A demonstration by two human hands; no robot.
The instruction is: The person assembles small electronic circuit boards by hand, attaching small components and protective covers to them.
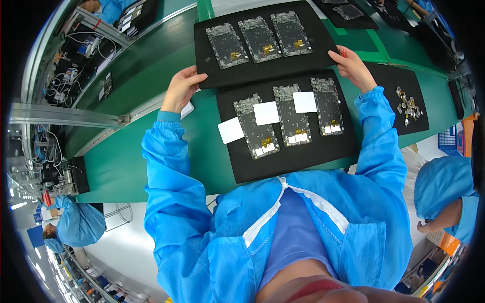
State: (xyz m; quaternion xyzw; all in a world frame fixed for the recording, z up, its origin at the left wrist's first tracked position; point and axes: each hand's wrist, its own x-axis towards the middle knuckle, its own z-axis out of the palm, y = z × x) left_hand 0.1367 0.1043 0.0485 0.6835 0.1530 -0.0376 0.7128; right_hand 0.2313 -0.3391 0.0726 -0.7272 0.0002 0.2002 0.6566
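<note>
Between my two hands a black foam mat (212, 76) is held by its near corners, with three phone-sized circuit assemblies (260, 40) lying on it in a row. My left hand (183, 87) pinches the left corner, thumb on top. At the right edge my right hand (351, 65) grips with its thumb over the mat. Closer to me lies a second black mat (298, 164) bearing three similar circuit assemblies (292, 116). White rectangular pieces (232, 131) jut from the left sides of these assemblies. Gold flex parts show near their lower ends.
A dark mat with a pile of small metallic parts (410, 107) lies to the right on the green table (121, 166). Further mats with boards (348, 11) are at the far right. A metal frame (65, 115) with cabled equipment stands left. People in blue sit at both sides.
</note>
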